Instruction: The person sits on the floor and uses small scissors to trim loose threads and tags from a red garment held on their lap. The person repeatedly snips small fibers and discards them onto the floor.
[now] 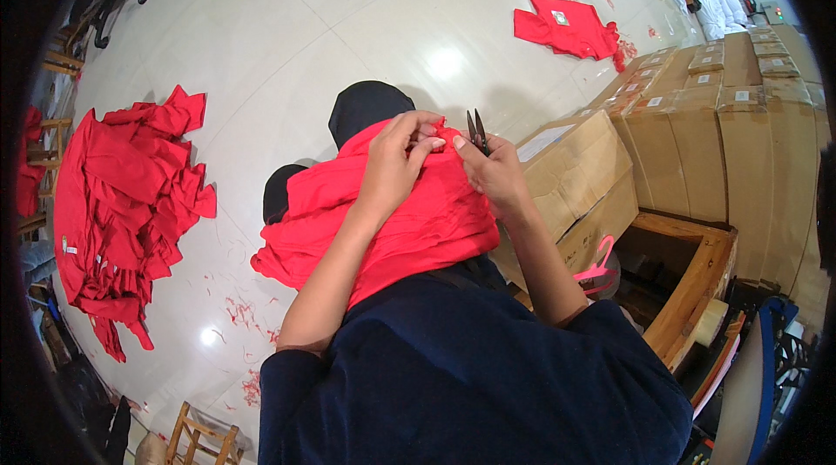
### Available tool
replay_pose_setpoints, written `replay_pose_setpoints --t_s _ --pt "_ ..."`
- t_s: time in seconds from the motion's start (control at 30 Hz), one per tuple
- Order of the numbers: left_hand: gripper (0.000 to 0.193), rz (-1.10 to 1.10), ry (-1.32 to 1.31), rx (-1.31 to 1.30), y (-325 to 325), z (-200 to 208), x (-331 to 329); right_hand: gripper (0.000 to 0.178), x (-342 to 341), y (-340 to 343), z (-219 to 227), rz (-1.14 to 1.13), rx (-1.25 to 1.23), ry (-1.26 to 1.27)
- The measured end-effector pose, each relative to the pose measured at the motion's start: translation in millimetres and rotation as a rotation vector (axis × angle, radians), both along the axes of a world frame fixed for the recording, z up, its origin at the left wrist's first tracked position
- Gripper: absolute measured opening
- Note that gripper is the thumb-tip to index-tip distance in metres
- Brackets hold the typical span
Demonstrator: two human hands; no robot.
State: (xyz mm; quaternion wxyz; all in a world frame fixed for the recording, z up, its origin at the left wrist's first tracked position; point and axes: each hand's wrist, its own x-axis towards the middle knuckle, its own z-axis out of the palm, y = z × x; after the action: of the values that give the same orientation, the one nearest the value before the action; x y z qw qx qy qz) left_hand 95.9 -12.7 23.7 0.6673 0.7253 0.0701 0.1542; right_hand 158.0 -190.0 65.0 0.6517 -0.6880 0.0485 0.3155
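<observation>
A heap of red cloth (409,221), apparently a garment, lies across my lap. My left hand (399,150) pinches a gathered edge of it between thumb and fingers, just beyond my knees. Right beside it, my right hand (495,171) is closed around dark thread snips (476,131). Their two pointed blades stick up past the fingers, a little apart and away from the cloth. The right thumb and fingertips also press on the bunched red edge. How the fingers wrap the snips' grip is partly hidden.
Red garments lie in a large pile (131,195) at the left, and another red garment (566,28) lies at the far right. Cardboard boxes (670,138) stand along the right, beside a wooden frame (697,291) and pink handles (599,266). Red scraps (242,315) dot the floor near a stool (200,439).
</observation>
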Motion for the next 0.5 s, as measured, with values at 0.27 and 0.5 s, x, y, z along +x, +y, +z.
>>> replay_pose_setpoints --t_s 0.27,0.5 --pt "0.013 -0.032 0.168 0.217 -17.4 11.7 -42.6 0.021 1.3 -4.4 -4.0 -0.051 -0.005 0.051" --pt "0.015 -0.042 0.216 0.087 -14.1 10.7 -47.7 0.02 -0.1 -0.8 -13.3 -0.036 0.045 0.099"
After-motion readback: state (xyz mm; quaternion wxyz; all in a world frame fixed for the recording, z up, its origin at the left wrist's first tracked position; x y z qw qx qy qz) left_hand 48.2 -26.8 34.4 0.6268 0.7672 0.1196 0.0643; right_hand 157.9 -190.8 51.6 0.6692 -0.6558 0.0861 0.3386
